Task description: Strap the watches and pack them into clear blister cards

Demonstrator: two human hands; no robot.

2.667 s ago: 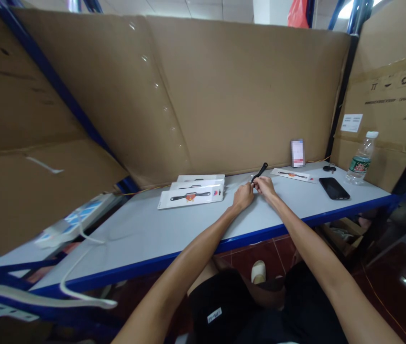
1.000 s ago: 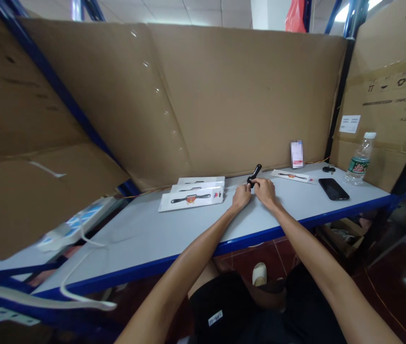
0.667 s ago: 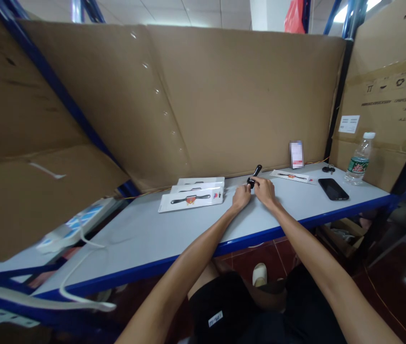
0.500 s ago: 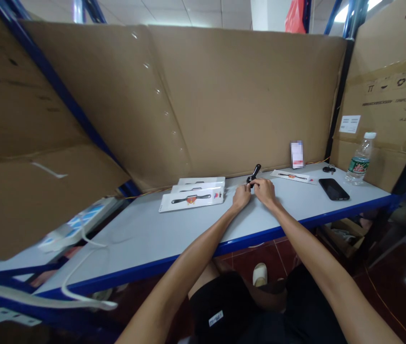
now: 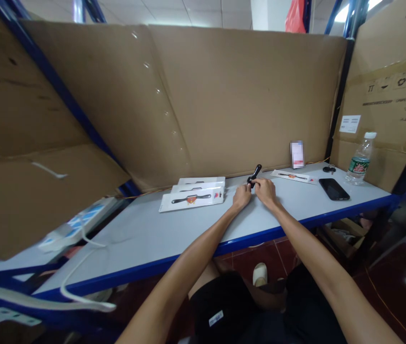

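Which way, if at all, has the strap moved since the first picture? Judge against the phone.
Yes, slightly: the strap now lies a little farther left of the phone, toward the packs.

Both bare arms are stretching forward and drawing together toward the middle. The left hand (image 5: 242, 197) and right hand (image 5: 265, 190) are meeting side by side, their fingers (image 5: 259, 182) curling inward and pinching together at the tips, with the wrists sitting low.
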